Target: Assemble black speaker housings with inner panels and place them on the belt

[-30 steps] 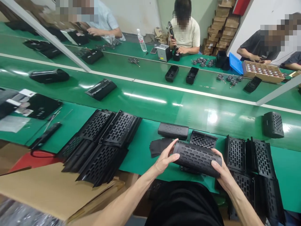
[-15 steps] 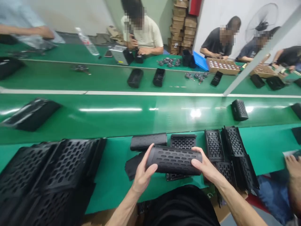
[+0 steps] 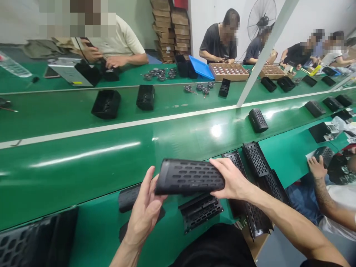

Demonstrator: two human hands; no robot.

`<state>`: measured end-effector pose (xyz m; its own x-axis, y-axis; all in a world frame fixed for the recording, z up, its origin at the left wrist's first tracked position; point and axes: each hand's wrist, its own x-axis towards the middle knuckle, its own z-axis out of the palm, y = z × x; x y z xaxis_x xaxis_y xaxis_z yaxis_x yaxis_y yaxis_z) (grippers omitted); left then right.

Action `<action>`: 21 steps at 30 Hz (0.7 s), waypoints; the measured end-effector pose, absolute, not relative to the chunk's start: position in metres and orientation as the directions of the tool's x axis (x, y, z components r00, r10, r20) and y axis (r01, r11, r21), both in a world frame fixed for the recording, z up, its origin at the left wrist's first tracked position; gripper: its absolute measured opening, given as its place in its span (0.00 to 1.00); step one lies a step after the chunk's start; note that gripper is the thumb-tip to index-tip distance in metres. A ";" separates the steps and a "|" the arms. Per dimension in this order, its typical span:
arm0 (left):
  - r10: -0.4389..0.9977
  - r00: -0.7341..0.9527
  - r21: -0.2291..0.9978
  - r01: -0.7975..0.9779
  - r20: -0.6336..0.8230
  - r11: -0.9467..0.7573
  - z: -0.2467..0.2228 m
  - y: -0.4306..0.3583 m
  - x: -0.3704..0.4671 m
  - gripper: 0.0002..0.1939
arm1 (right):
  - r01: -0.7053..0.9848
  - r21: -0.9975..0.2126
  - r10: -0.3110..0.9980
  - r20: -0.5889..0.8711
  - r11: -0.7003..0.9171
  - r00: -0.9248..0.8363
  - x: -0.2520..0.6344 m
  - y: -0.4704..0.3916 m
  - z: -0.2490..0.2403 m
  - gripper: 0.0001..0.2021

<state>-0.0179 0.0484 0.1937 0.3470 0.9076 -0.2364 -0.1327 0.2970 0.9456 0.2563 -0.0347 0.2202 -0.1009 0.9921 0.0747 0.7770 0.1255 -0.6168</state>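
Observation:
A black speaker housing (image 3: 191, 176) with rows of oblong slots is raised above the near table edge. My right hand (image 3: 232, 180) grips its right end, thumb below and fingers over the top. At its left end my left hand (image 3: 146, 207) has its fingers apart, the housing's lower left corner against or just in front of them; exact contact is unclear. Beneath it, a slotted black grille (image 3: 201, 213) lies on the green table. Another black housing (image 3: 129, 197) is partly hidden behind my left hand.
Stacked grilles (image 3: 39, 237) stand at lower left, more grilles (image 3: 258, 159) to the right. A green conveyor (image 3: 111, 159) crosses ahead, carrying a slotted housing (image 3: 258, 120). A co-worker's hand (image 3: 317, 167) is at right. A slanted white post (image 3: 264, 59) rises beyond.
The view has swung to the right. The housing has been lifted and turned slightly. My left hand has loosened from its left end, fingers now spread; my right hand keeps its grip.

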 end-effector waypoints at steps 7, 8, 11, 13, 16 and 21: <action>0.863 0.385 0.884 -0.195 -0.328 0.424 0.192 0.049 0.013 0.44 | 0.805 -0.591 0.951 0.212 -0.057 0.223 0.315 -0.063 0.227 0.49; 0.863 0.355 0.876 -0.190 -0.359 0.442 0.191 0.047 0.012 0.42 | 0.802 -0.588 0.935 0.215 -0.108 0.283 0.328 -0.067 0.228 0.48; 0.862 0.235 0.851 -0.181 -0.450 0.494 0.186 0.041 -0.004 0.36 | 0.754 -0.582 0.829 0.230 -0.303 0.511 0.373 -0.082 0.227 0.47; 0.849 0.150 0.828 -0.190 -0.507 0.528 0.180 0.036 -0.018 0.34 | 0.681 -0.599 0.722 0.233 -0.421 0.651 0.405 -0.090 0.223 0.49; 0.821 0.039 0.797 -0.219 -0.570 0.563 0.171 0.027 -0.034 0.35 | 0.559 -0.653 0.599 0.196 -0.511 0.777 0.448 -0.089 0.216 0.53; 0.792 -0.078 0.785 -0.226 -0.605 0.577 0.167 0.009 -0.038 0.31 | 0.544 -0.625 0.597 0.151 -0.559 0.788 0.497 -0.019 0.199 0.54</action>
<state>-0.0377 0.0085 0.1671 -0.0781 0.7922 -0.6052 -0.2263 0.5771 0.7846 0.4972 -0.0195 0.1989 0.7875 0.5975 0.1511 0.5442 -0.5591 -0.6255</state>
